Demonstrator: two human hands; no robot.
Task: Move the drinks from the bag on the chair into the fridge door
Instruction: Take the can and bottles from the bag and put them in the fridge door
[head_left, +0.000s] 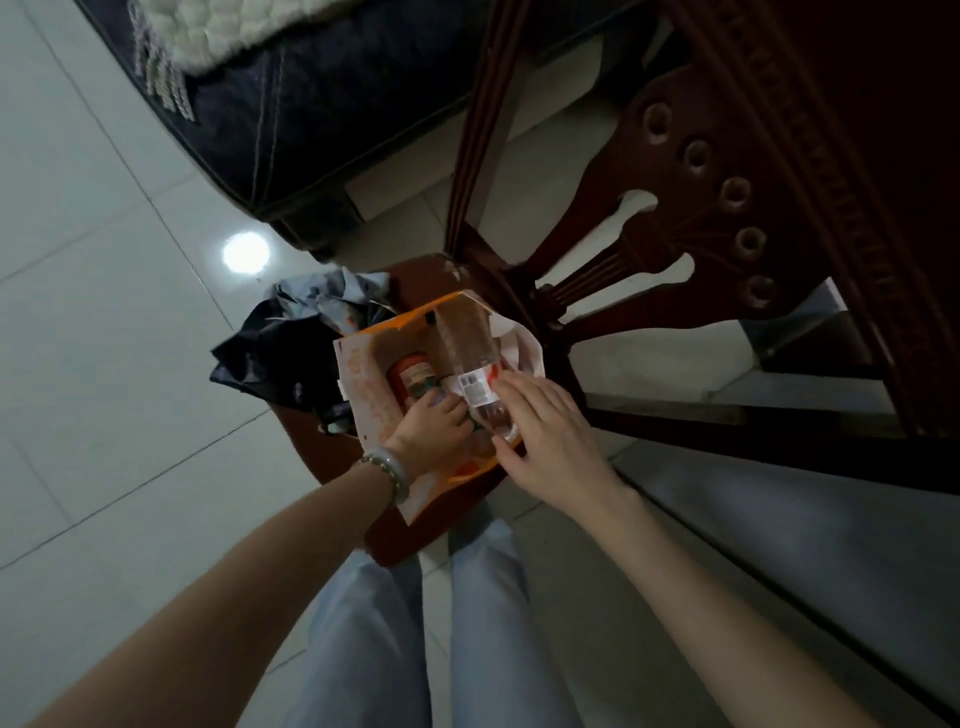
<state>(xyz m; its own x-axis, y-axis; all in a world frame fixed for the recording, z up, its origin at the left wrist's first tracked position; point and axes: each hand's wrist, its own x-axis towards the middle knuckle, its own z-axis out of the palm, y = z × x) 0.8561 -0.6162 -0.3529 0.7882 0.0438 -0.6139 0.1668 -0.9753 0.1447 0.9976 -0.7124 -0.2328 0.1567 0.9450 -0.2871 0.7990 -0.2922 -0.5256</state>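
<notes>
Here, chair (670, 171): dark carved wood, seen from above; the seat carries the bag and a cloth.
Bag (363, 384): orange-and-white paper, standing open on the seat, mouth up.
Bottle (467, 353): clear plastic with a white-and-red label, lying tilted inside the bag against its right wall, near end raised to the rim.
Red drink (413, 374): red-labelled container upright in the bag, left of the bottle and just beside it.
Left hand (434, 431): reached into the bag between red drink and bottle, knuckles up, fingers curled downward. Fingertips are hidden, so I cannot tell what they hold, if anything.
Right hand (545, 436): on the bottle's near end, fingers laid across the label, thumb tucked under the other side, so the bottle is held between them.
Bracelets (387, 470): a pale bangle and a beaded string on the left wrist.
Cloth (275, 353): dark crumpled heap with a pale grey piece, on the seat's left, touching the bag.
Floor (104, 260): pale tiles with a round spot of reflected light.
Legs (363, 623): light blue trousers, close to the seat's front edge.
Right side: dark rail with a grey sheet, possibly a glass table top; too dim to be sure.
</notes>
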